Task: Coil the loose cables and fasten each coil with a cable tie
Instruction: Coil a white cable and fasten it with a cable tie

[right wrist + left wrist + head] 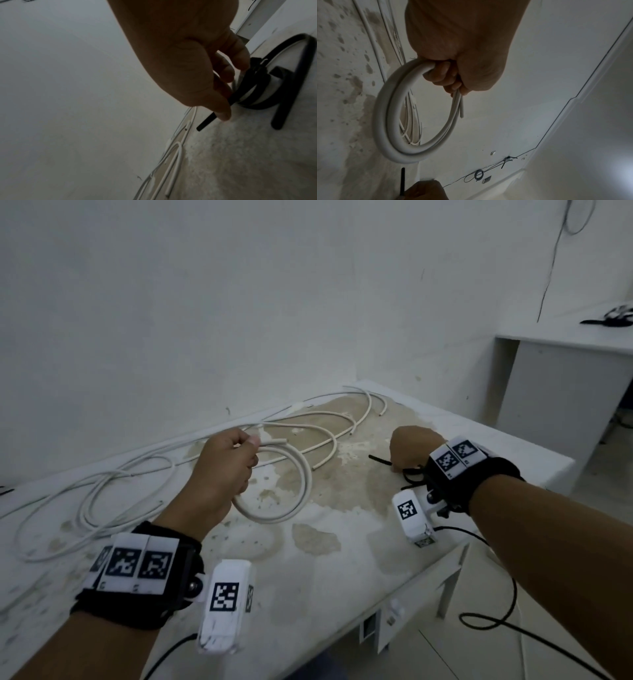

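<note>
We see the left hand (224,470) clenched around a small coil of white cable (284,491), fingers curled through the loop and the cut end of the cable projecting just past the thumb; the coil hangs from the fist above the bench (325,570), and whether its lower arc touches the surface we cannot tell. The right hand (409,448) reaches down to the bench and pinches one black cable tie (214,116) between thumb and fingertips, drawing it from a bundle of black ties (257,86) held by a white band, with further loops of black strap lying beside it. Outward from the hands, several loose white cables (102,494) sprawl across the stained bench toward the wall, none of them yet coiled; a second white table (565,337) stands well apart at the right. We judge the coiling of this first cable complete and the fastening not yet begun. The risks follow from the one-handed hold: if the left grip slackens while the tie is fetched, the stiff turns may spring open and the free end slip out; the tie may also drag the whole bundle along instead of sliding free, since nothing pins that bundle down.
</note>
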A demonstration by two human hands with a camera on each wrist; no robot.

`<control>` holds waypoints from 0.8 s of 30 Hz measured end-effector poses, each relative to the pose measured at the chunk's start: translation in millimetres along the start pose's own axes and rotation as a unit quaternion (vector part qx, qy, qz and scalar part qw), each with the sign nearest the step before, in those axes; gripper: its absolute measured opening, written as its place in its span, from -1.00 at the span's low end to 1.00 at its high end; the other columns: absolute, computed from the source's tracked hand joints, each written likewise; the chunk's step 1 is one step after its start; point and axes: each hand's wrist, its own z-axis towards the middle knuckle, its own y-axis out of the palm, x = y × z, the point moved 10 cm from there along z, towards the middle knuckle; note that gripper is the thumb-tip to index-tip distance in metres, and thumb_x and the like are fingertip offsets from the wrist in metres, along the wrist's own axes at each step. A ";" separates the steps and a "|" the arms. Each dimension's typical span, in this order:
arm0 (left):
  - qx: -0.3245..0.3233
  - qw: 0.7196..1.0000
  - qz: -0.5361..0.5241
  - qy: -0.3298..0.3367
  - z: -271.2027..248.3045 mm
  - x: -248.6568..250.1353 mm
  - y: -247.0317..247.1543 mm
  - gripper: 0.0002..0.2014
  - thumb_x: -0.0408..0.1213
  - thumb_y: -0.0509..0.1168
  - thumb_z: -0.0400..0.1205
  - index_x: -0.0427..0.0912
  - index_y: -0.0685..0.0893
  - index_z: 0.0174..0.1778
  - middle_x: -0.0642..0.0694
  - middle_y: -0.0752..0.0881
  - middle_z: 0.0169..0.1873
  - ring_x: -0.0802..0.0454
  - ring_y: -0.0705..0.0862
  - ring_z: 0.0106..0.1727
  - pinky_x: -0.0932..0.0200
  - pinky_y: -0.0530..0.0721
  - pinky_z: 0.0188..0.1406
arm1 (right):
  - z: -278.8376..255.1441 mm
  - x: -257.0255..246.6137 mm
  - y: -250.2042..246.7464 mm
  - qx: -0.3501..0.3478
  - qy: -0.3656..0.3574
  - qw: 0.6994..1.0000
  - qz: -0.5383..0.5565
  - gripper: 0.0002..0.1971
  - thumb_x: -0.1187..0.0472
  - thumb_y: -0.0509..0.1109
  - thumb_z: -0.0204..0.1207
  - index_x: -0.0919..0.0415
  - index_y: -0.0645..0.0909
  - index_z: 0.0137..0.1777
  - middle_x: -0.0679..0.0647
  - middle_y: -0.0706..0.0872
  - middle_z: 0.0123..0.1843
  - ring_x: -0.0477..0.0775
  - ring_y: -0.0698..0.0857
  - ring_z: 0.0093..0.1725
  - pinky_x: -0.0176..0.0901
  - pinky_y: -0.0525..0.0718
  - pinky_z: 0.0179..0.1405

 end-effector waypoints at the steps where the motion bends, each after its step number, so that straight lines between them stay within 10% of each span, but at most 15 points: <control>1: 0.001 1.000 -0.001 0.001 -0.9 0.4 -2.7 -0.74 -0.31 0.19 0.76 -0.18 0.49 -0.28 -0.03 0.38 -0.53 0.17 0.21 -0.65 0.34 0.16 -0.68 | 1.2 -4.6 -5.2 0.010 -0.012 1.000 0.007 -0.71 0.11 0.48 0.54 0.29 0.56 -0.28 0.06 0.55 -0.32 0.13 0.61 -0.18 -0.09 0.57 -0.19; 7: 0.002 1.000 -0.008 -0.003 -5.2 -0.2 -12.8 -0.73 -0.31 0.19 0.75 -0.18 0.49 -0.29 -0.04 0.38 -0.53 0.17 0.20 -0.64 0.35 0.17 -0.70 | 4.3 -47.3 -14.6 0.030 -0.100 0.994 0.030 -0.71 0.07 0.52 0.51 0.32 0.79 0.02 0.17 0.80 0.00 0.16 0.74 -0.02 -0.05 0.72 -0.07; 14: 0.003 1.000 -0.009 -0.004 -4.4 -5.1 -22.4 -0.73 -0.29 0.19 0.75 -0.16 0.50 -0.30 -0.03 0.39 -0.53 0.15 0.20 -0.62 0.33 0.17 -0.68 | 7.0 -21.3 -29.7 0.095 0.005 0.994 0.062 -0.78 0.17 0.38 0.51 0.25 0.57 -0.32 0.10 0.70 -0.24 0.03 0.60 -0.35 -0.24 0.48 -0.45; 24: -0.001 1.000 -0.013 -0.013 -2.9 -11.8 -18.9 -0.75 -0.29 0.20 0.75 -0.18 0.51 -0.27 -0.02 0.40 -0.54 0.15 0.21 -0.64 0.34 0.18 -0.68 | 5.6 -15.6 -4.7 0.035 0.033 0.998 0.033 -0.73 0.23 0.37 0.52 0.23 0.48 -0.40 0.05 0.57 -0.35 0.08 0.60 -0.30 -0.18 0.52 -0.33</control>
